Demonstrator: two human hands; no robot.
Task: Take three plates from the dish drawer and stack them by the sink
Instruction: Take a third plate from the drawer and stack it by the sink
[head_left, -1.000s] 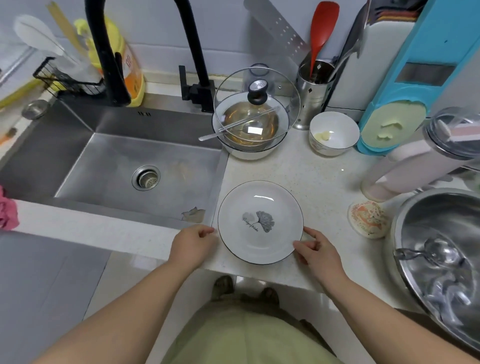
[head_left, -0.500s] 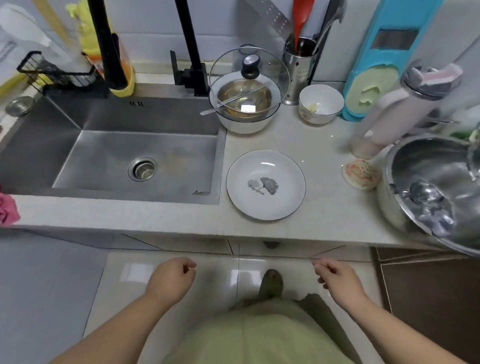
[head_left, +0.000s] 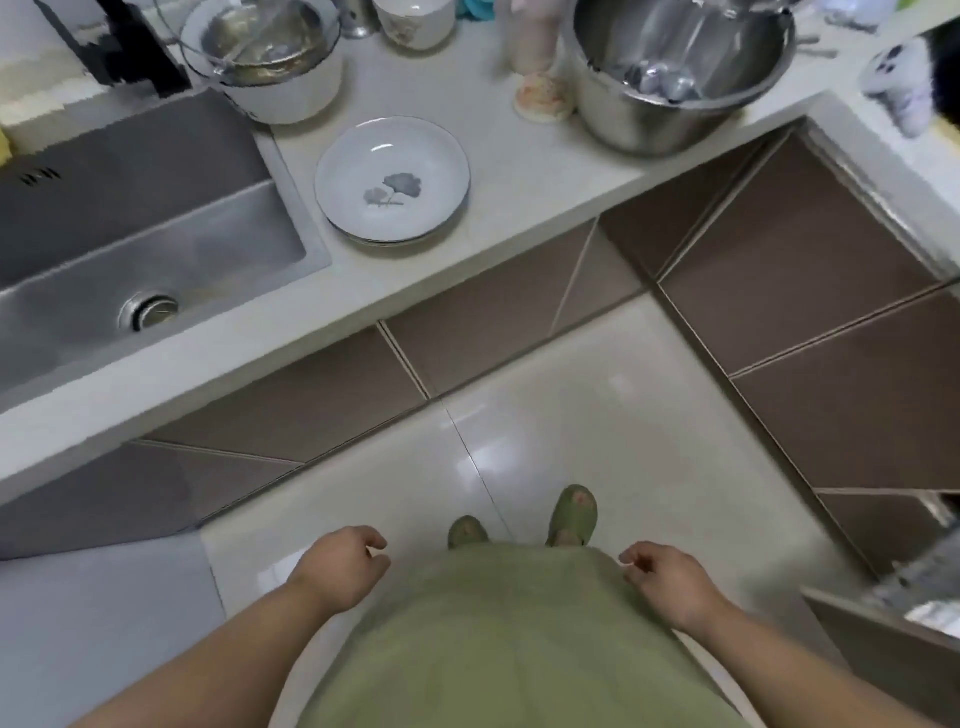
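Note:
A stack of white plates (head_left: 392, 179) with a grey leaf print on the top one sits on the pale counter (head_left: 519, 171), just right of the steel sink (head_left: 130, 223). More than one rim shows at the stack's near edge. My left hand (head_left: 340, 569) and my right hand (head_left: 665, 579) hang low over the floor, beside my green shirt, far below the counter. Both have loosely curled fingers and hold nothing. A drawer edge with metal inside (head_left: 924, 597) shows at the lower right, blurred.
A white pot with a glass lid (head_left: 270, 57) stands behind the plates. A large steel bowl (head_left: 675, 73) sits at the right, with a small round coaster (head_left: 543, 96) beside it. Brown cabinet fronts (head_left: 831, 270) line the corner. My slippers (head_left: 571, 514) stand on glossy tiles.
The view has swung down and to the right, away from the counter. My hands left the plate stack and dropped to my sides; the plates stayed by the sink.

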